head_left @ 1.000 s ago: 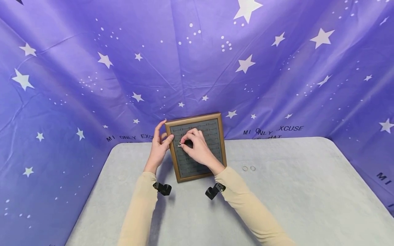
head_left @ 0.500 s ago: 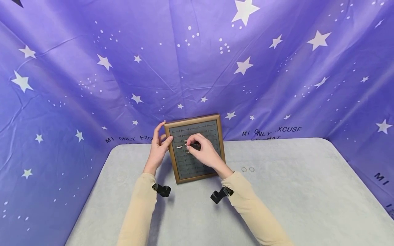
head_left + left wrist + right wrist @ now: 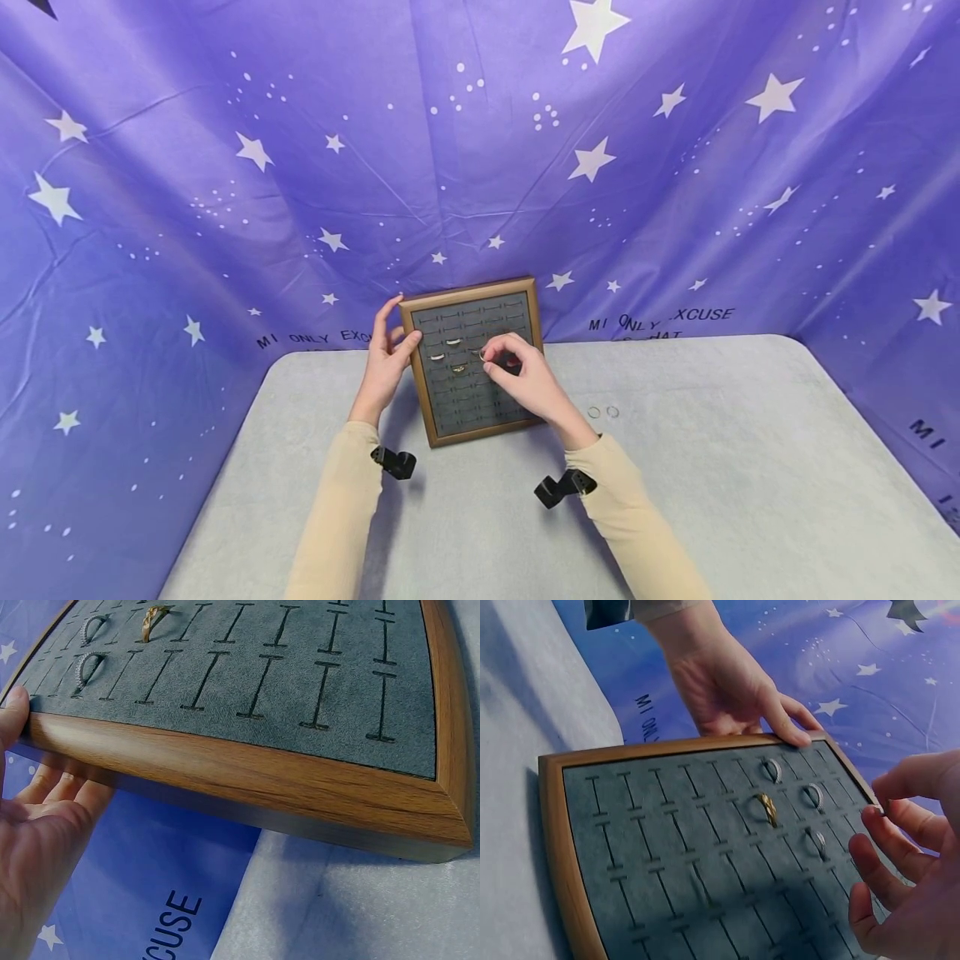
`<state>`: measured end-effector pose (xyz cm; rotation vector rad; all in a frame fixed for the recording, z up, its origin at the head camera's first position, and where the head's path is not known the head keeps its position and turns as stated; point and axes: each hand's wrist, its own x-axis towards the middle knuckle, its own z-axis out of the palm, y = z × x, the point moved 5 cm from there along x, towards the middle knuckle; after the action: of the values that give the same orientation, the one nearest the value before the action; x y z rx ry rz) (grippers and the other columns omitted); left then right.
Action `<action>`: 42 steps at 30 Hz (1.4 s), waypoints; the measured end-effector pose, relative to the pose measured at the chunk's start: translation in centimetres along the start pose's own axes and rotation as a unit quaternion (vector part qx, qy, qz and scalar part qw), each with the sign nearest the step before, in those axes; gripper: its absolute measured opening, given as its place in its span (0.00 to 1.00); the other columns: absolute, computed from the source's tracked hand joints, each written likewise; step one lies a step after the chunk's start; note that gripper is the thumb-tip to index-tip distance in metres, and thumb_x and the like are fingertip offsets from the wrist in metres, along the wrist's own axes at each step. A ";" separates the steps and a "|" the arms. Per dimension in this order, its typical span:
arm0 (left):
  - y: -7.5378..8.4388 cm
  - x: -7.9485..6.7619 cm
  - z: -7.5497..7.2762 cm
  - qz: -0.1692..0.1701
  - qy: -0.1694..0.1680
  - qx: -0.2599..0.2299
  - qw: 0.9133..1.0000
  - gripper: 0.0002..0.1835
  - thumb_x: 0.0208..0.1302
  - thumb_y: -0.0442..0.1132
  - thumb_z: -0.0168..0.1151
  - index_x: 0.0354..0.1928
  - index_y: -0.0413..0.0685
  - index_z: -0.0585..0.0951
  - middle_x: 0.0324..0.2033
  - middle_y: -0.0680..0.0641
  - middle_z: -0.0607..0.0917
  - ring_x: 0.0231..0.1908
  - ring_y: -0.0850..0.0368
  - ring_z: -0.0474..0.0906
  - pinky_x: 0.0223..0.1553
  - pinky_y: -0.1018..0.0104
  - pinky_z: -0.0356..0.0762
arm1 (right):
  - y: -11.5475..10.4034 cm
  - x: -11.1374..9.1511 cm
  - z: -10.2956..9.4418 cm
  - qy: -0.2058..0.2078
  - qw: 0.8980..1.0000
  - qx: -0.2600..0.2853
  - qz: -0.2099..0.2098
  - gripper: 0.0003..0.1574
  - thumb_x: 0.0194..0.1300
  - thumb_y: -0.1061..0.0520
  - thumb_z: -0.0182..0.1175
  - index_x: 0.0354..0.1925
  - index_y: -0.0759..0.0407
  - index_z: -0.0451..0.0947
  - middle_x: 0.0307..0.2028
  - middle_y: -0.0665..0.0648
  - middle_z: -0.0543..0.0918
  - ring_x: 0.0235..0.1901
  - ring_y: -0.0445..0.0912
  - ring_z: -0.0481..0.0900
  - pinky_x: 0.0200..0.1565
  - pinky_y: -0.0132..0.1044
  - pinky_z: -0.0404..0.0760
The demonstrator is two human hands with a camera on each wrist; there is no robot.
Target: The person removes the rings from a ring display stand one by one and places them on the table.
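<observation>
Plainly, lettering runs along the foot of the starry purple backdrop (image 3: 300, 183): left of the ring display (image 3: 468, 294) it reads "MI ONLY EXC", cut off by a hand; to the right, "MI ONLY" and "XCUSE", with "HAT" partly hidden below at the table's far edge. A larger "MI" shows at the far right. The wood-framed display, lined in grey, tilts up at the far side of the pale table (image 3: 750, 467). The left hand (image 3: 385, 364) grips its left edge, thumb on the front, other fingers behind. Above the slots, the right hand (image 3: 528, 379) pinches a small ring (image 3: 886, 808) between thumb and forefinger, its remaining fingers loosely bent. Four rings sit in slots: three silver rings (image 3: 818, 796) and a gold ring (image 3: 766, 810). Two loose rings (image 3: 588, 412) lie side by side on the table, right of the display.
</observation>
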<state>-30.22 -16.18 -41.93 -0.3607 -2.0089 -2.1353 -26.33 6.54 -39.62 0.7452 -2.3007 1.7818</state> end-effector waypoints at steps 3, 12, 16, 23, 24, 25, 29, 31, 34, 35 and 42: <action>0.0 0.0 0.0 0.001 -0.002 0.005 1.000 0.33 0.70 0.34 0.57 0.72 0.65 0.59 0.44 0.43 0.81 0.34 0.58 0.80 0.30 0.69 0.77 | 0.0 -0.3 -0.4 -0.005 1.000 0.004 0.011 0.03 0.60 0.71 0.61 0.35 0.69 0.77 0.45 0.68 0.79 0.46 0.59 0.74 0.46 0.60 0.67; 0.1 0.0 0.0 -0.006 -0.001 0.005 1.000 0.33 0.70 0.35 0.57 0.72 0.66 0.59 0.44 0.43 0.80 0.33 0.58 0.79 0.29 0.70 0.76 | -3.3 -1.9 -1.7 -0.011 1.000 -0.006 0.022 0.04 0.61 0.73 0.60 0.37 0.73 0.76 0.41 0.67 0.79 0.43 0.60 0.76 0.47 0.59 0.68; 0.0 0.0 0.1 -0.005 0.000 0.008 1.000 0.33 0.70 0.36 0.57 0.72 0.66 0.59 0.44 0.43 0.80 0.32 0.59 0.78 0.27 0.71 0.74 | -1.1 -2.3 -2.1 -0.006 0.999 -0.010 0.031 0.05 0.61 0.73 0.60 0.38 0.72 0.78 0.41 0.67 0.80 0.43 0.61 0.75 0.47 0.60 0.68; 0.0 -0.1 0.0 -0.013 0.000 0.000 1.000 0.34 0.70 0.34 0.56 0.73 0.64 0.57 0.43 0.44 0.80 0.33 0.58 0.79 0.28 0.70 0.75 | 1.0 -3.4 -2.7 -0.003 0.999 -0.028 0.037 0.05 0.61 0.71 0.63 0.37 0.66 0.79 0.40 0.59 0.82 0.41 0.52 0.77 0.42 0.46 0.73; 0.0 -0.1 0.1 -0.015 0.000 -0.002 1.000 0.35 0.70 0.33 0.55 0.74 0.63 0.56 0.43 0.45 0.80 0.33 0.58 0.79 0.28 0.70 0.76 | 1.1 -3.5 -2.8 -0.006 0.999 -0.033 0.037 0.05 0.61 0.70 0.63 0.37 0.65 0.80 0.39 0.58 0.82 0.39 0.50 0.77 0.41 0.44 0.73; 0.1 -0.1 0.1 -0.018 -0.001 -0.003 1.000 0.35 0.71 0.32 0.55 0.74 0.62 0.56 0.43 0.45 0.80 0.33 0.58 0.79 0.28 0.70 0.76 | 1.2 -3.6 -2.8 -0.009 0.999 -0.036 0.036 0.05 0.61 0.70 0.63 0.37 0.65 0.80 0.39 0.57 0.82 0.39 0.49 0.77 0.41 0.44 0.74; 1.2 -0.4 0.4 -0.024 -0.006 0.000 1.000 0.34 0.71 0.31 0.54 0.74 0.57 0.55 0.43 0.46 0.80 0.33 0.58 0.78 0.29 0.70 0.76 | 1.6 -4.1 -3.0 -0.019 0.998 -0.043 0.036 0.05 0.61 0.70 0.62 0.38 0.65 0.80 0.39 0.56 0.81 0.38 0.49 0.77 0.41 0.48 0.74; 1.8 -0.7 0.6 -0.024 -0.009 0.003 1.000 0.34 0.71 0.31 0.53 0.74 0.55 0.54 0.43 0.46 0.80 0.33 0.58 0.79 0.30 0.69 0.76 | 1.8 -4.3 -3.1 -0.019 0.998 -0.047 0.036 0.05 0.61 0.70 0.62 0.38 0.66 0.79 0.39 0.56 0.82 0.38 0.50 0.77 0.42 0.51 0.73; 2.4 -0.9 0.8 -0.022 -0.011 0.005 1.000 0.34 0.71 0.31 0.53 0.74 0.53 0.53 0.44 0.46 0.80 0.34 0.58 0.79 0.31 0.69 0.77 | 2.2 -4.5 -3.4 -0.015 0.997 -0.060 0.041 0.05 0.61 0.69 0.62 0.38 0.64 0.80 0.39 0.56 0.82 0.40 0.51 0.77 0.43 0.54 0.72; 2.4 -0.9 0.8 -0.021 -0.012 0.004 1.000 0.34 0.71 0.31 0.53 0.74 0.53 0.53 0.44 0.46 0.80 0.34 0.58 0.79 0.32 0.68 0.77 | 2.3 -4.6 -3.6 -0.014 0.997 -0.065 0.042 0.05 0.62 0.69 0.62 0.38 0.64 0.80 0.39 0.56 0.82 0.40 0.51 0.77 0.44 0.53 0.72; 2.4 -0.9 0.8 -0.019 -0.013 -0.001 1.000 0.34 0.71 0.31 0.54 0.74 0.56 0.55 0.44 0.47 0.80 0.35 0.57 0.80 0.32 0.68 0.78 | 2.6 -4.9 -4.9 0.003 0.996 -0.079 0.041 0.06 0.61 0.69 0.63 0.38 0.64 0.80 0.39 0.59 0.82 0.42 0.55 0.77 0.44 0.56 0.71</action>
<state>-28.62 -15.61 -39.91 -0.3543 -2.0446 -2.1659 -24.22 13.06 -42.44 0.6272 -2.4673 1.6064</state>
